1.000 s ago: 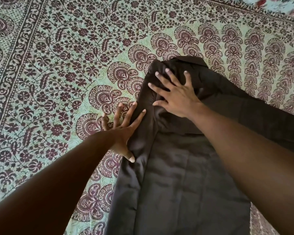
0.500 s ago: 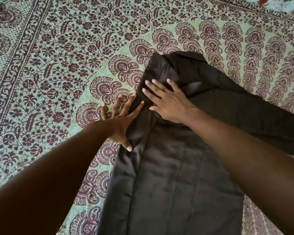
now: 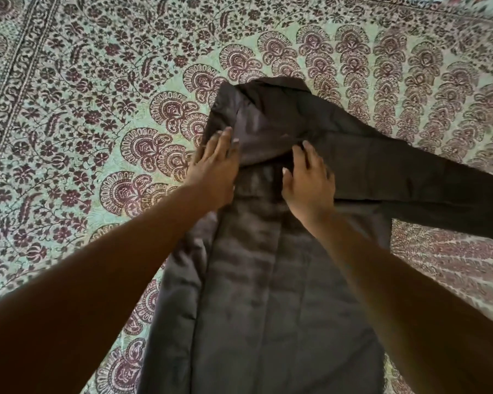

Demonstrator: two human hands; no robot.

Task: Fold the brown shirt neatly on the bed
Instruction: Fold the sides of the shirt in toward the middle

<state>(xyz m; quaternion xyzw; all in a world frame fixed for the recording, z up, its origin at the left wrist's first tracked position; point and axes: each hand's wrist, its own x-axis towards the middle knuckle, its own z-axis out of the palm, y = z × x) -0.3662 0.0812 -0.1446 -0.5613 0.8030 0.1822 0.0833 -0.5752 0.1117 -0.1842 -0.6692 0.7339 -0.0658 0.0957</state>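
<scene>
left hand (image 3: 215,169) and right hand (image 3: 309,177) lie flat, fingers spread, on the brown shirt (image 3: 268,280).

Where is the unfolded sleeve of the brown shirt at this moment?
In the head view the sleeve stretches out to the right over the patterned bedsheet, just beyond the right hand resting on the shirt.

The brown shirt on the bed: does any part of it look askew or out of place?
Yes. On the brown shirt, one sleeve sticks out sideways to the right over the patterned bedsheet, not folded in, while the left side is already folded over. Both hands rest flat near the collar end.
</scene>
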